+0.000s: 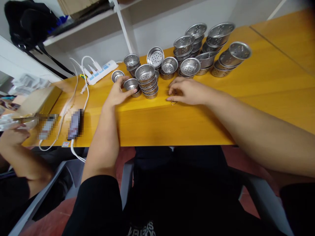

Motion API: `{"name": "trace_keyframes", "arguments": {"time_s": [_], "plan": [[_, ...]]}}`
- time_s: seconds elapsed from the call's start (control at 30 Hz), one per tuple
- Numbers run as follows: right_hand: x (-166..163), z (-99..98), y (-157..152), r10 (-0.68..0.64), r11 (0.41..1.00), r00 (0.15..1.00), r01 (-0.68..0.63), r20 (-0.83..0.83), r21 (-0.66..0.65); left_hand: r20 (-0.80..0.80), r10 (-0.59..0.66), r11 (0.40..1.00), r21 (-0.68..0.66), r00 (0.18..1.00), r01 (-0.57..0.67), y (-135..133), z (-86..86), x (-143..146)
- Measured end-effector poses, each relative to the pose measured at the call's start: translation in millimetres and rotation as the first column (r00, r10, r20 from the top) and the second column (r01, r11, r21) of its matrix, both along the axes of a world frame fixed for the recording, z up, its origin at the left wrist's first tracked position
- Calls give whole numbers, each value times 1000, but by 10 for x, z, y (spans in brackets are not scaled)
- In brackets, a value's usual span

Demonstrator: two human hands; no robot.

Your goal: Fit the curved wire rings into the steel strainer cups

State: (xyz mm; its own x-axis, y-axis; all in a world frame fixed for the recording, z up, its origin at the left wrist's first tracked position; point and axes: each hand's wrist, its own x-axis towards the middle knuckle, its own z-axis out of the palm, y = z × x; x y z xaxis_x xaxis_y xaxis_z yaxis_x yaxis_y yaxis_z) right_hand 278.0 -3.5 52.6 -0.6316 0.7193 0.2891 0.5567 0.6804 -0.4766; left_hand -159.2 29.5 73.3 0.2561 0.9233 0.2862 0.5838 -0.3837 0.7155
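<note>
My left hand [119, 92] is closed around a small perforated metal cup [131, 84], with the thumb at its front and the fingers at its far left side. That cup sits on another one. Just to its right stands a taller stack of perforated metal cups [148, 80]. My right hand [187, 91] rests low over the table with curled fingers, right of that stack. By its thumb lies a thin, curved, wire-like piece [174, 103]. What its fingers hold, if anything, is too small to make out.
More perforated cups [190, 67] stand in stacks along the back of the wooden table [152, 127]. A power strip [103, 72] with white cables and two blurred devices [75, 124] lie left. Another person's hand [13, 135] is at far left. Shelving stands behind.
</note>
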Motion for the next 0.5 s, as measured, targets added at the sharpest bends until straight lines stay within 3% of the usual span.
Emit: {"name": "trace_keyframes", "arguments": {"time_s": [0.3,0.5], "plan": [[-11,2,-3,11,1000,1000,-11,2,-8,21,-66,996,-66,998,67,-85,75,111],[13,-53,33,16,1000,1000,-16,-1,-20,22,-11,996,-88,1000,13,-95,79,61]]}}
